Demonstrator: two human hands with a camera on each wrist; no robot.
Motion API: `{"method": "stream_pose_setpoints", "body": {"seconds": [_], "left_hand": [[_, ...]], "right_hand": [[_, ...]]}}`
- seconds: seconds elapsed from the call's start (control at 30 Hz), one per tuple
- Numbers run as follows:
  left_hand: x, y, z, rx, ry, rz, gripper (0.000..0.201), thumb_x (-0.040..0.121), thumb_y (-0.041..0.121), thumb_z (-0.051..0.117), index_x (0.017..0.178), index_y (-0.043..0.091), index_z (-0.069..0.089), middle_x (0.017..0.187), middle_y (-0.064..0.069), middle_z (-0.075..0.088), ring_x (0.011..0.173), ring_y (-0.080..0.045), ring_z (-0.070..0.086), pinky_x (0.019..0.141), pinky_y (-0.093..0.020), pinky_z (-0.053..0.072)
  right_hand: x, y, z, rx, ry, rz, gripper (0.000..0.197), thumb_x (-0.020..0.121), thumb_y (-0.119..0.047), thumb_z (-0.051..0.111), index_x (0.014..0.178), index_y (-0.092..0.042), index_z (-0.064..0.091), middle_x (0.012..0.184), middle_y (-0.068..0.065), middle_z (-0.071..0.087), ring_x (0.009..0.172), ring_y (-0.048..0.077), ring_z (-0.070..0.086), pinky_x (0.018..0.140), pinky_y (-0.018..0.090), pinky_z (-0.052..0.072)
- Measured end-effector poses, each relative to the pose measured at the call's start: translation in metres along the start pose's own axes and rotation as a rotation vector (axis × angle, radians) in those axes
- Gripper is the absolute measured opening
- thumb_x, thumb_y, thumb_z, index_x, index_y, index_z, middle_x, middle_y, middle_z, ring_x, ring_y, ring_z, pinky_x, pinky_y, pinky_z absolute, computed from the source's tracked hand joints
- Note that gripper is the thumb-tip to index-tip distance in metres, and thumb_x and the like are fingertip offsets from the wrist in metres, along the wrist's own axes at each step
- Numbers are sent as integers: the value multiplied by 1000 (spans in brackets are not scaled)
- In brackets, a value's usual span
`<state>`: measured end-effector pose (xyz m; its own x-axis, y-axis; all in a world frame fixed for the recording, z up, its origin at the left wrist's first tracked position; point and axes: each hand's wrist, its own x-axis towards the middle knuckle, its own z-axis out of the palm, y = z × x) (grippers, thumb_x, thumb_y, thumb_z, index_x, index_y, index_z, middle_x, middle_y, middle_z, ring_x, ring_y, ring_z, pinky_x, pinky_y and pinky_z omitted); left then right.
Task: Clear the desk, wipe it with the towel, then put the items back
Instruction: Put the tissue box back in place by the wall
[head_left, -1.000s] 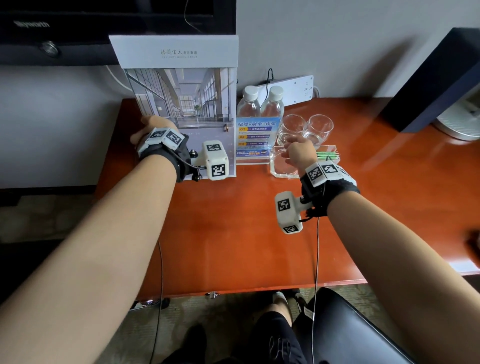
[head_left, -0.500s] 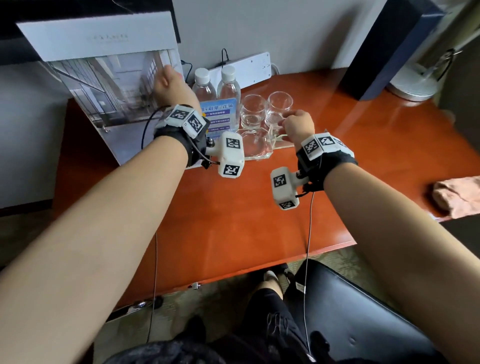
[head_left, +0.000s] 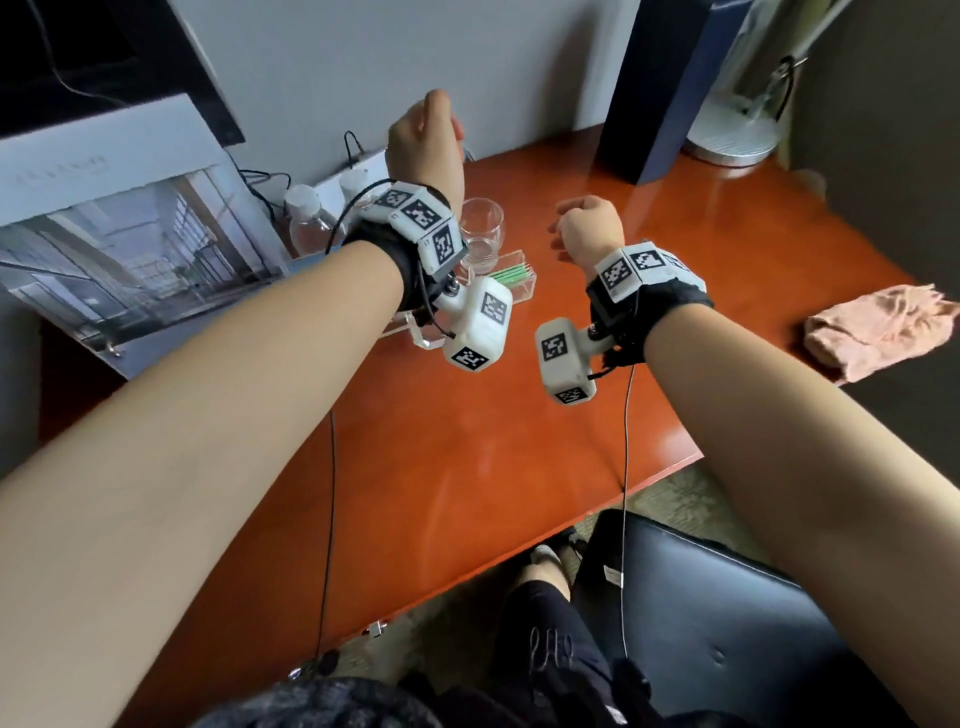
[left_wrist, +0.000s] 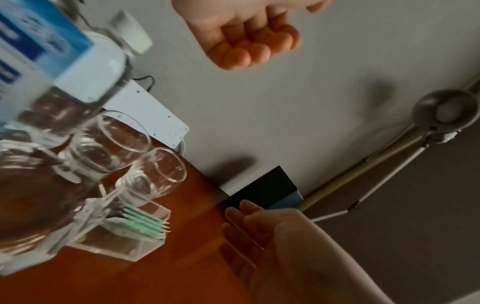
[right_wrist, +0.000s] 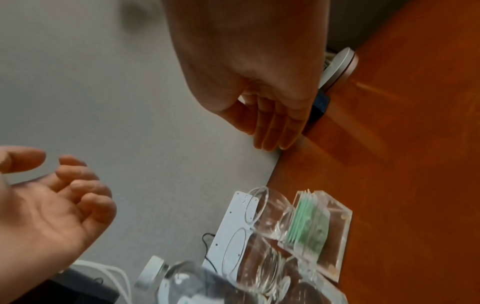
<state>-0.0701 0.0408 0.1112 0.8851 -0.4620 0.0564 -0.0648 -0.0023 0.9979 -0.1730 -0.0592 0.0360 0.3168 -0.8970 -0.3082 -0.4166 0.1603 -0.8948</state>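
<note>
My left hand (head_left: 423, 135) is raised above the back of the red-brown desk (head_left: 467, 457), near the wall. In the left wrist view its fingers (left_wrist: 249, 47) curl loosely and hold nothing. To its right and lower hangs my right hand (head_left: 587, 231), its fingers (right_wrist: 272, 127) relaxed and empty. A pink towel (head_left: 878, 327) lies crumpled at the desk's right edge, well clear of both hands. Beneath my left wrist stand a drinking glass (head_left: 480, 228), a clear acrylic box of green packets (head_left: 511, 278) and water bottles (head_left: 306, 218). A large photo sign board (head_left: 119, 244) leans at the back left.
A dark blue box (head_left: 654, 88) and a round lamp base (head_left: 737, 130) stand at the back right. A white power strip (left_wrist: 145, 115) lies along the wall behind the glasses. A black chair seat (head_left: 727, 623) is below the desk's front edge.
My left hand has let go of the sign board and risen to the right. My right hand has left the acrylic box and moved right. The view has swung right, showing the towel.
</note>
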Motion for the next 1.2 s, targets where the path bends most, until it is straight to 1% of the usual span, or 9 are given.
{"method": "stream_pose_setpoints", "body": {"seconds": [0.2, 0.47, 0.67, 0.8, 0.87, 0.93, 1.03, 1.1, 1.2], "left_hand": [[16, 18, 49, 74, -116, 37, 25, 65, 34, 35, 45, 20, 42, 37, 5, 42, 46, -22, 40, 56, -32, 35], [55, 22, 117, 67, -198, 23, 34, 76, 30, 39, 44, 20, 42, 33, 6, 41, 44, -20, 38, 54, -27, 32], [88, 27, 169, 85, -240, 1, 40, 88, 21, 41, 48, 16, 42, 38, 6, 41, 45, -19, 37, 54, -25, 31], [99, 32, 204, 113, -286, -3, 41, 88, 21, 41, 47, 17, 42, 38, 7, 41, 46, -19, 38, 56, -26, 31], [100, 35, 218, 117, -302, -2, 42, 90, 21, 41, 48, 17, 42, 41, 5, 43, 46, -18, 39, 56, -25, 31], [101, 38, 233, 121, -331, 6, 42, 91, 22, 40, 49, 17, 42, 45, 5, 44, 46, -16, 38, 54, -24, 31], [99, 41, 252, 123, -405, 22, 34, 88, 26, 42, 55, 18, 44, 54, 6, 45, 50, -12, 39, 56, -26, 33], [98, 41, 264, 147, -472, 51, 20, 78, 32, 46, 61, 21, 43, 63, 8, 44, 58, -11, 39, 58, -26, 34], [101, 36, 280, 272, -561, 141, 18, 85, 26, 51, 68, 27, 45, 72, 13, 46, 73, -7, 45, 66, -23, 37]], "right_hand": [[23, -6, -39, 14, 88, -23, 33, 84, 0, 36, 67, -26, 46, 85, 8, 61, 65, 19, 53, 61, 29, 45], [72, -17, -76, -39, 209, -55, 34, 84, -2, 42, 66, -30, 44, 103, 8, 64, 92, 24, 58, 83, 35, 51], [111, -35, -108, -49, 273, -83, 26, 82, -2, 37, 77, -24, 50, 113, 12, 65, 90, 21, 56, 68, 26, 46], [133, -45, -134, -99, 299, -87, 31, 83, -2, 39, 68, -29, 44, 110, 11, 65, 89, 20, 53, 68, 24, 44], [141, -50, -144, -112, 319, -79, 24, 85, -4, 42, 80, -23, 54, 104, 7, 64, 91, 19, 55, 64, 22, 44], [151, -52, -153, -116, 338, -67, 24, 87, -5, 45, 102, -15, 61, 104, 5, 62, 96, 20, 59, 74, 29, 50], [161, -55, -160, -102, 359, -70, 23, 86, -5, 45, 102, -16, 57, 108, 7, 63, 100, 24, 61, 87, 34, 50], [165, -56, -164, -119, 362, -69, 26, 86, -6, 44, 107, -13, 57, 104, 6, 61, 97, 23, 59, 90, 34, 49], [171, -59, -170, -146, 374, -70, 33, 86, -6, 41, 115, -9, 56, 101, 5, 57, 92, 19, 54, 89, 32, 48]]}}
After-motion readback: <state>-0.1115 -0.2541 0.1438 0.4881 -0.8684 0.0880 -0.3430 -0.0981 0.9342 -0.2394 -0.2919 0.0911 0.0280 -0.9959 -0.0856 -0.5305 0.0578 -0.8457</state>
